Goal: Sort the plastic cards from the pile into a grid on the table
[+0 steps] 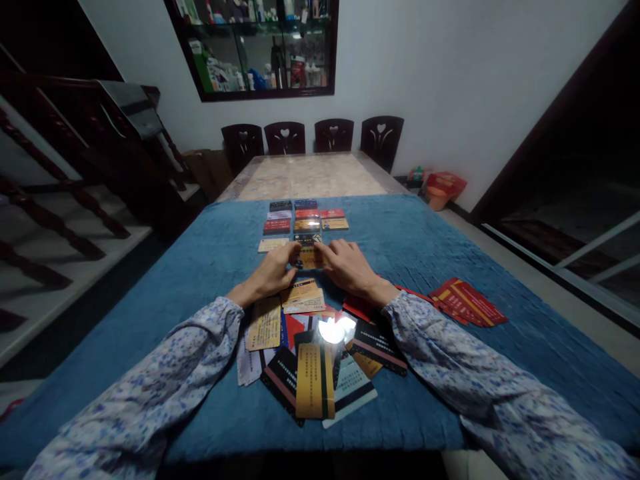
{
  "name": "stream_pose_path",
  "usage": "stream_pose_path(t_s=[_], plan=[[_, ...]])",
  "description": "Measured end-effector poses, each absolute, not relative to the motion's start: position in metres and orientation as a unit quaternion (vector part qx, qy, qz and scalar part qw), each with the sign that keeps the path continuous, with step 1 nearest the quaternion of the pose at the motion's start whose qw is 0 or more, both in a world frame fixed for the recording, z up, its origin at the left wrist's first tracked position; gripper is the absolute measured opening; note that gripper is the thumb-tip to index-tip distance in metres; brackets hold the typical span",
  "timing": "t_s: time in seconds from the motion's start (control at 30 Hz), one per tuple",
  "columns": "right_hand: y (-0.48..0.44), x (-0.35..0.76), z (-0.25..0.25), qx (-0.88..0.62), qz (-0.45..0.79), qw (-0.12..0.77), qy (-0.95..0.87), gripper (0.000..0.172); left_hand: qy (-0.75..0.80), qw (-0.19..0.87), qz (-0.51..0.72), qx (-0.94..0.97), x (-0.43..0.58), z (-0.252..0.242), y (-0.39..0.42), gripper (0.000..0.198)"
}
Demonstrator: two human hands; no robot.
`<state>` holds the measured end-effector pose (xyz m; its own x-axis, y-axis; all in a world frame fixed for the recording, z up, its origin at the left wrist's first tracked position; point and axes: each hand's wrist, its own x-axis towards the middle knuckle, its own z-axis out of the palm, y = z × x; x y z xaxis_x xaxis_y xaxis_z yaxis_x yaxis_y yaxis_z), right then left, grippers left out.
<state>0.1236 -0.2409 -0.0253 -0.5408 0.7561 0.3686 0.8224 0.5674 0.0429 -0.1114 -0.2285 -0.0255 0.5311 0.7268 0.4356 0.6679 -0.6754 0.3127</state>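
My left hand (277, 268) and my right hand (347, 265) meet over a gold card (311, 259) at the middle of the table. Fingers of each hand pinch one of its side edges. A black card (307, 238) shows just beyond it. To the left lies a cream card (273, 245). Farther off, cards are set out in rows, among them a red one (277, 225) and a gold one (335, 224). Between my forearms spreads a loose pile of overlapping cards, with a gold card with a black stripe (315, 383) on top near me.
Several red cards (467, 301) lie fanned on the right. A blue cloth (200, 267) covers the near part of the table, and the far part (310, 173) is bare stone-patterned top. Dark chairs (285, 139) stand at the far end. Bright light glares off the pile.
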Motion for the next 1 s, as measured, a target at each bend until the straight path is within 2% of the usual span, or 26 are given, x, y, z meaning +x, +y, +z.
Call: stream_pose_path(t_s=[0.2, 0.4, 0.6, 0.77, 1.0], plan=[[-0.233, 0.130, -0.026, -0.467, -0.099, 0.168, -0.863, 0.051, 0.392, 0.032, 0.261, 0.881, -0.106, -0.024, -0.219, 0.053], [-0.231, 0.135, -0.022, -0.489, -0.107, 0.174, -0.848, 0.042, 0.390, 0.018, 0.235, 0.890, -0.099, -0.019, -0.208, 0.045], [-0.221, 0.148, -0.011, -0.503, -0.095, 0.130, -0.849, 0.043, 0.401, 0.003, 0.201, 0.894, -0.088, -0.009, -0.195, 0.044], [-0.202, 0.164, 0.001, -0.496, -0.085, 0.096, -0.859, 0.035, 0.400, 0.016, 0.194, 0.896, -0.073, -0.005, -0.174, 0.041], [-0.172, 0.177, 0.011, -0.514, -0.076, 0.068, -0.852, 0.033, 0.414, 0.008, 0.178, 0.893, -0.050, 0.002, -0.143, 0.032]])
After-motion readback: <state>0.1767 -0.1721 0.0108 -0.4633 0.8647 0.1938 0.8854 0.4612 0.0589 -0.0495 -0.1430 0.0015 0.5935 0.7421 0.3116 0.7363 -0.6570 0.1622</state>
